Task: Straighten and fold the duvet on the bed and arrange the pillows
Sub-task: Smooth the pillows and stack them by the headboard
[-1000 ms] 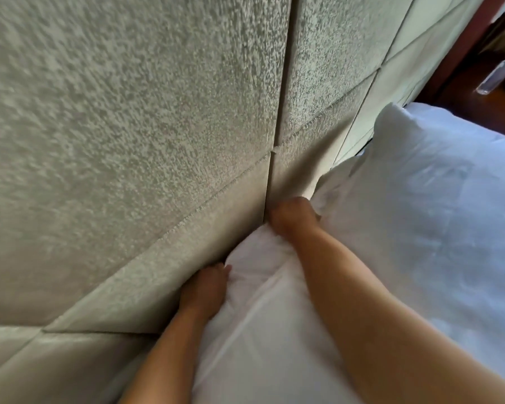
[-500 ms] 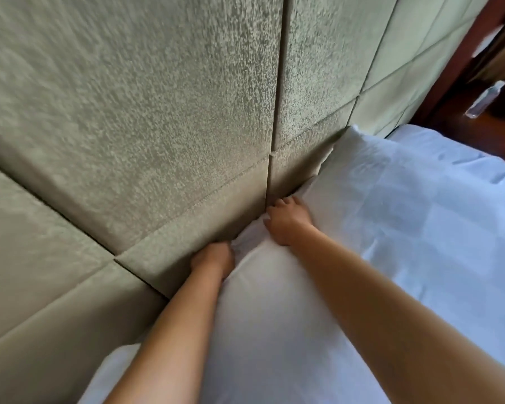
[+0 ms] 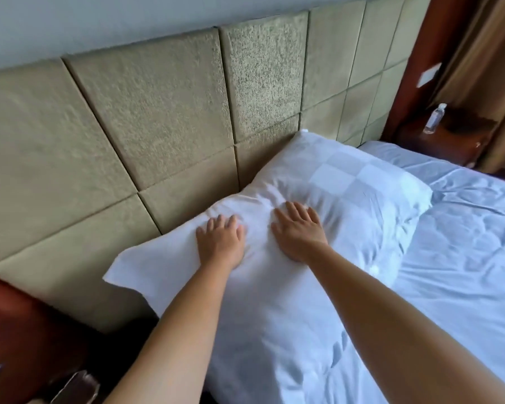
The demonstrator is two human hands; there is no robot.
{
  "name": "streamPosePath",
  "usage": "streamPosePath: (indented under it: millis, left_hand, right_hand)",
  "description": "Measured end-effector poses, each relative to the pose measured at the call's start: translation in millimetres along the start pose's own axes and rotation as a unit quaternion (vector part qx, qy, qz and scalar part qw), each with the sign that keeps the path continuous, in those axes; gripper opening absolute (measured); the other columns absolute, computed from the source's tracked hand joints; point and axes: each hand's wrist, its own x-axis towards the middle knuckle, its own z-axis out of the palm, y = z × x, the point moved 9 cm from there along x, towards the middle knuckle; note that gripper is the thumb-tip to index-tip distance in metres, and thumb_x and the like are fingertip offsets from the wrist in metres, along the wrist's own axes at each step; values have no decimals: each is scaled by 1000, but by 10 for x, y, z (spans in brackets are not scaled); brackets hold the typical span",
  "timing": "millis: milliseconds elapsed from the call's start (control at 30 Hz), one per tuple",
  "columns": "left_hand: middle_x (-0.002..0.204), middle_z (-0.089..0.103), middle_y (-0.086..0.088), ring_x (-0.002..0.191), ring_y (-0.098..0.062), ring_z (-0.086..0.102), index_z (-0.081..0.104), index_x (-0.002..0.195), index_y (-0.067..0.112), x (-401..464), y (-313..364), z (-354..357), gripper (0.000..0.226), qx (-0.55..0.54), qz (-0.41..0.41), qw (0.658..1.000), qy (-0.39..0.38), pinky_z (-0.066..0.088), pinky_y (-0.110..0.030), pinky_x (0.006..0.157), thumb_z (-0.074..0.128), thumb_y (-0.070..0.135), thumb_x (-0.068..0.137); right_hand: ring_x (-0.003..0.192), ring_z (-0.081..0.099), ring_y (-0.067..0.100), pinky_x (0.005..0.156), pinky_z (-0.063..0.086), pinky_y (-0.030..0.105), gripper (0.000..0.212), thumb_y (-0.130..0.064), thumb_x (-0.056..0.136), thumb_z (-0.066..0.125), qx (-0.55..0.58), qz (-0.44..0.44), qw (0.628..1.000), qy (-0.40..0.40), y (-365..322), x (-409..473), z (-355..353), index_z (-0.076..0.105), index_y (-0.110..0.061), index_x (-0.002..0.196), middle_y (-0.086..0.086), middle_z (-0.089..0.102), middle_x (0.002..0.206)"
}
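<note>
**Against the headboard: both hands flat on the pillow**

At the bed's head, the pillow (image 3: pixel 347 196) lies against the padded headboard (image 3: pixel 158 112). Left hand (image 3: pixel 220 242) and right hand (image 3: pixel 299 233) press it, fingers spread; the rumpled duvet (image 3: pixel 464 243), seemingly, lies alongside.

Headboard (image 3: pixel 164 118) rises tight behind pillow (image 3: pixel 347 193); no gap visible there for a hand. Pillow's left corner overhangs bed edge, dark gap below it beside wooden nightstand (image 3: pixel 27 330). Right of pillow, rumpled sheet (image 3: pixel 464 243) lies open. Far nightstand (image 3: pixel 449 138) carries a water bottle (image 3: pixel 433 119), well apart.
</note>
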Motion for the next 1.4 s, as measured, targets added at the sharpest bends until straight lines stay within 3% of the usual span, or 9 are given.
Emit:
streamPosePath:
  millis: [300,467,633,800,967,1100,1233,1300,1400]
  left_hand:
    - [161,-5,0,147,-20,-7,4,152,34,-1351,434,367,54,26,41,998,-28,5,-59,114,20,44,101]
    - [158,-22,-3,145,-24,-22,-9,151,31,-1744,466,552,77,46,66,995,-57,0,-62,113,31,61,92]
    - [153,-33,-2,142,-26,-30,-20,148,30,-1970,540,631,105,97,153,980,-76,-1,-65,110,47,69,78]
    - [157,-24,-3,145,-31,-19,-14,150,25,-1989,439,360,84,106,152,982,-36,15,-55,115,46,20,93]
    - [160,6,-5,146,-34,3,16,152,16,-1734,211,-110,77,36,178,982,46,19,-44,116,52,-5,87]
    - [161,-2,1,147,-25,-4,9,152,25,-2102,33,375,78,93,207,973,-50,17,-41,117,46,1,88]
    - [160,-2,-2,147,-23,4,4,152,28,-2358,-389,411,80,-51,40,998,1,19,-46,115,56,34,91]
    - [157,15,-12,141,-31,24,8,152,23,-2488,-753,586,86,-243,-145,959,-24,31,-46,109,57,51,87]
    - [136,51,-14,116,-31,55,42,139,14,-2731,-757,1085,61,-547,-244,786,-151,47,-43,97,42,55,93]
  right_hand:
    - [147,1,20,117,8,41,65,-57,96,30,182,172,966,69,545,-1598,461,8,-34,152,2,1,161]
    - [115,52,35,95,48,46,113,-87,56,47,656,441,612,-24,618,-2046,1348,10,-36,149,5,35,145]
    - [48,40,9,41,37,17,49,-67,79,58,767,414,484,-79,428,-2201,1509,57,-21,96,1,48,71]
    - [54,44,8,35,39,13,28,-39,95,53,735,351,574,-80,-28,-1994,1044,48,-19,76,-3,46,69]
    - [30,27,8,31,21,15,27,-6,89,59,776,323,537,-65,-486,-2027,860,43,-13,69,-2,31,40]
    - [43,35,13,39,26,19,22,-15,85,64,584,373,712,-114,-323,-2448,1229,45,-11,76,6,40,60]
    - [77,56,17,58,42,24,17,-22,87,66,611,351,705,-79,-312,-2505,1088,54,-11,92,5,56,87]
    - [66,56,16,53,49,21,10,-6,87,63,656,342,670,-61,-376,-2529,1029,56,-10,81,6,57,78]
    - [60,56,15,50,50,21,18,6,85,55,544,337,760,-115,-419,-2717,1154,55,-9,76,9,58,75]
